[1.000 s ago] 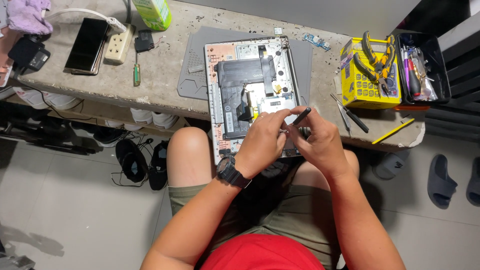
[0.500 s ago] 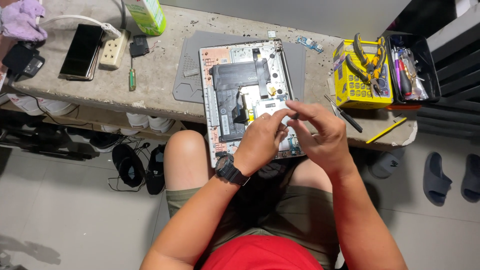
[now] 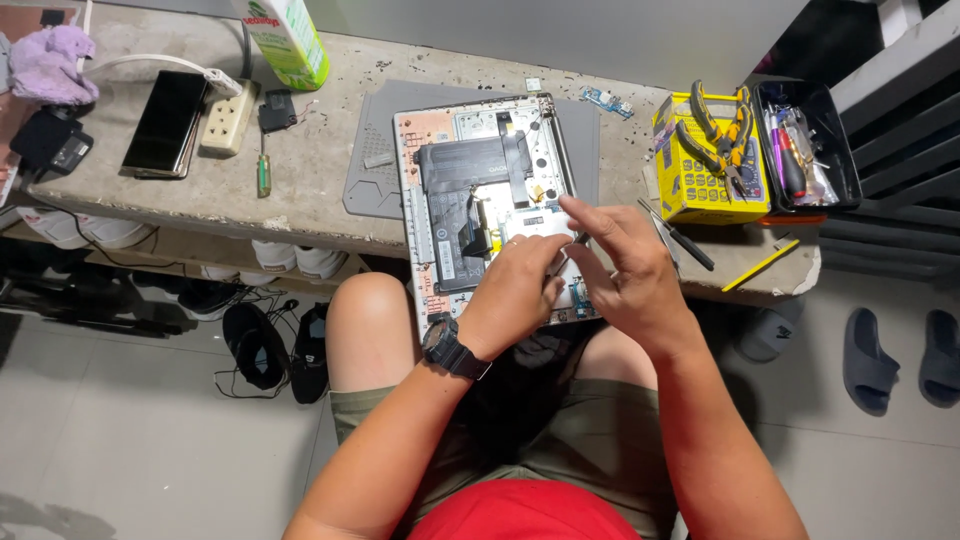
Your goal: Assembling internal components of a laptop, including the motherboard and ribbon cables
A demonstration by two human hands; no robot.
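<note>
Both hands over lower right of opened tablet [image 3: 470, 215], back cover off. Left hand [image 3: 515, 290] with black wristwatch [image 3: 452, 348] presses on it, right hand [image 3: 625, 270] fingertips pinch something small just beside. Yellow box with pliers [image 3: 705, 160] right of right hand, phone [image 3: 165, 122] far left

Concrete bench [image 3: 330, 190], surface rough and stained. On it: grey mat [image 3: 372, 170] under opened device [image 3: 480, 200] (overhanging near edge), black phone [image 3: 165, 122], white power strip [image 3: 226, 118], green-handled screwdriver [image 3: 264, 172], yellow box [image 3: 705, 185], black tray [image 3: 835, 150], purple cloth [image 3: 48, 65].
</note>
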